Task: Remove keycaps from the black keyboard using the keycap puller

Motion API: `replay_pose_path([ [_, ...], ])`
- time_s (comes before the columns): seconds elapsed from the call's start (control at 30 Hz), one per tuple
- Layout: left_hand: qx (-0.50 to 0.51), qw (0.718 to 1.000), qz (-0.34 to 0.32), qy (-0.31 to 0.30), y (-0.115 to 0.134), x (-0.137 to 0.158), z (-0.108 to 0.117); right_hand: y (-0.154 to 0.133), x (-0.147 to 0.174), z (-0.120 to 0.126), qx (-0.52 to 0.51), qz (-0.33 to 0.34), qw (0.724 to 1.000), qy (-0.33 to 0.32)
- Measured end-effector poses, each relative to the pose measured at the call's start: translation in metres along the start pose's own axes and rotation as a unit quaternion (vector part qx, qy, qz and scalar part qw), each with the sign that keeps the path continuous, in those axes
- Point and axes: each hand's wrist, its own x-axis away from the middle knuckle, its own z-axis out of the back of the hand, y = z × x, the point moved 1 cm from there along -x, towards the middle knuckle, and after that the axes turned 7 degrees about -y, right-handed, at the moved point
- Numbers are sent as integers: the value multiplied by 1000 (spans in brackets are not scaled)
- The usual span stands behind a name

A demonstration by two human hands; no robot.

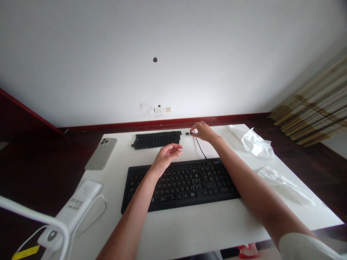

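handling of single keycaps at the far edge of a white tabletop (200,222), head view. the right hand (202,131) reaches over the keyboard (187,180), its thumb and forefinger pinched about a small dark keycap (191,133); a second loose keycap (187,133) lies just beside it. the left hand (168,154) hangs above the keyboard's far edge, fingers part-curled and thumb apart, with nothing visible in its grasp. to the left of the small pieces lies a block of dark keycaps (157,139), set close in rows. much of the keyboard's main field seems bare of caps, while the number pad appears covered; its cable (200,146) runs away between the two hands. the step in hand is judged to be the sorting of single caps beside the block; whether the pinched one is being lifted or laid down cannot be told. in either case the next move calls for a light fingertip grip, clear of the neighbouring cap and the cable.
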Motion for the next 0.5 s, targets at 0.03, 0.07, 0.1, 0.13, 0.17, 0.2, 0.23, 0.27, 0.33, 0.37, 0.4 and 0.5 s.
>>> replay_pose_path([
  [0.03,0,1000,0,-1,0,0,0,0,0,0,-4,6,1000,2],
  [0.07,-1,1000,1,-2,0,0,0,-1,0,-1,-7,10,1000,3],
  [0.1,-1,1000,1,-2,0,0,0,-1,-1,-1,-10,13,1000,4],
  [0.13,-1,1000,1,-2,0,0,0,-1,-1,-1,-11,15,1000,5],
  [0.17,0,1000,1,-2,0,0,0,-2,-1,-1,-12,15,1000,5],
  [0.2,0,1000,2,-3,0,0,0,-2,-1,-1,-12,13,1000,5],
  [0.23,0,1000,2,-3,0,0,0,-2,-1,-1,-14,12,1000,6],
  [0.27,0,1000,3,-3,0,0,0,-2,-1,-1,-16,11,1000,5],
  [0.33,0,1000,3,-2,1,0,0,-2,-1,-2,-20,9,1000,4],
  [0.37,1,1000,4,-2,1,0,0,-2,-1,-2,-22,8,1000,3],
  [0.4,1,1000,4,-2,2,1,-1,-2,-1,-2,-24,8,1000,1],
  [0.5,2,1000,4,-3,3,1,-1,-3,-1,-1,-26,4,1000,-1],
])
